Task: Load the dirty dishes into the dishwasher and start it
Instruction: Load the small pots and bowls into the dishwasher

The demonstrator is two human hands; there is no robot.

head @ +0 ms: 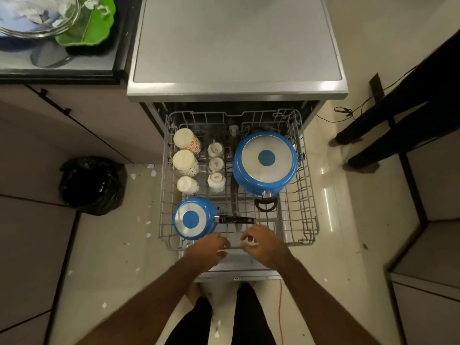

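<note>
Rack [307, 220] looks heavy and stiff; take its front rim. Left hand [207, 247] and right hand [261, 245]: grip loose, empty.

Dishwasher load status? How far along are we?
Done: rack holds upturned cups, a big blue pot and a small blue saucepan. In hand: left hand and right hand are at the rack's front edge; grip unclear. Left: glass bowl and green plate sit on the counter; rack is out, door open, so not started.
</note>
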